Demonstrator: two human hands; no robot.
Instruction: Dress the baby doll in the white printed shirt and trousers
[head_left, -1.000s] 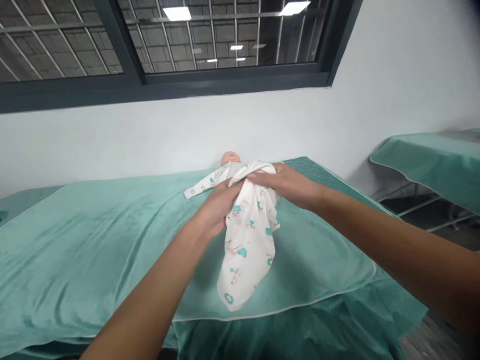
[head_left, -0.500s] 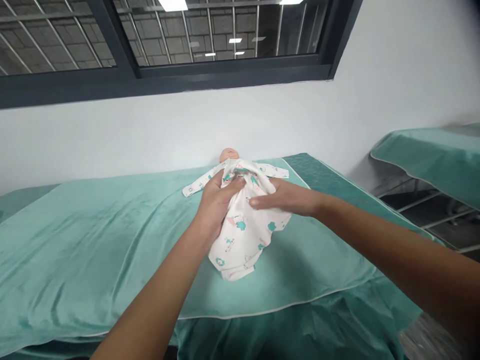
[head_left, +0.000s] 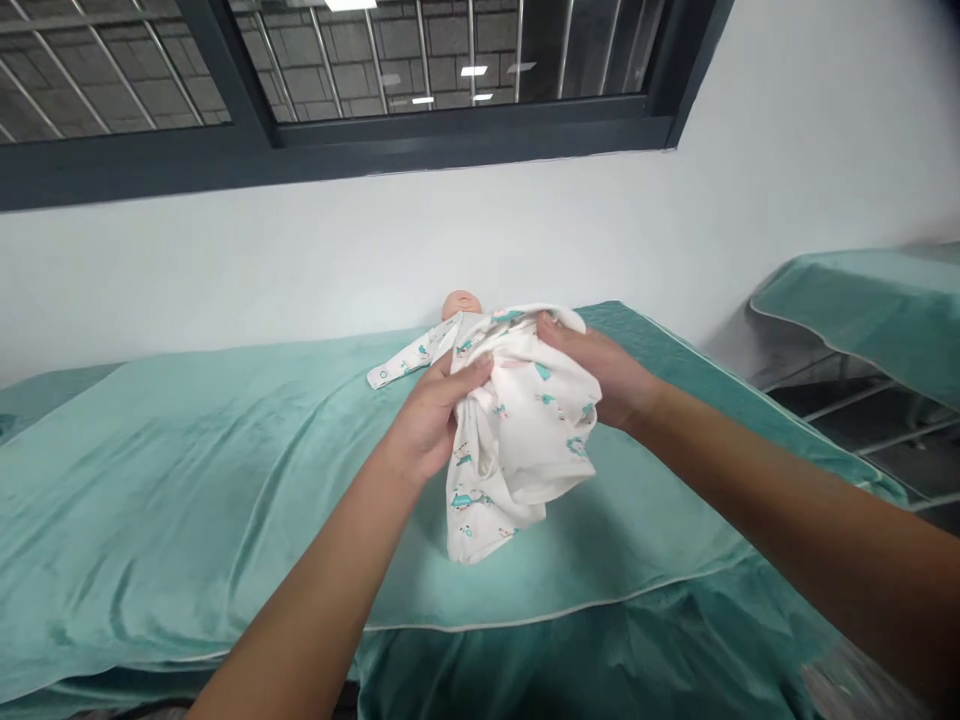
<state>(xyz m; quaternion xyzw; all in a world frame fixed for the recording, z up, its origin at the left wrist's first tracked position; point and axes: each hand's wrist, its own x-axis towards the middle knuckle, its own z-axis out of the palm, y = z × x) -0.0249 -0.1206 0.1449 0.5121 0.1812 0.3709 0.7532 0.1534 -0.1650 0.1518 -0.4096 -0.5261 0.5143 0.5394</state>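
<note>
A pair of white baby pants (head_left: 540,430) with green and pink prints hangs bunched between my hands above the bed. My left hand (head_left: 435,410) grips its left side, thumb on top. My right hand (head_left: 592,365) is closed on the upper right edge, with some fingers hidden behind the cloth. Beyond it a baby doll (head_left: 460,303) lies on the bed near the wall, its head showing. One sleeve of the doll's matching printed top (head_left: 412,358) stretches out to the left. The pants and my hands cover the rest of the doll.
The bed has a light green cover (head_left: 187,480) over a darker green sheet (head_left: 600,660). Behind it stands a white wall (head_left: 300,270) with a dark-framed barred window (head_left: 450,145). Another green-covered surface (head_left: 870,300) stands at the right, with metal rails below it.
My right hand has shifted up and to the right, pulling the edge of the pants outward. The cloth now spreads wider and hides the doll's right-hand sleeve. My left hand keeps its hold.
</note>
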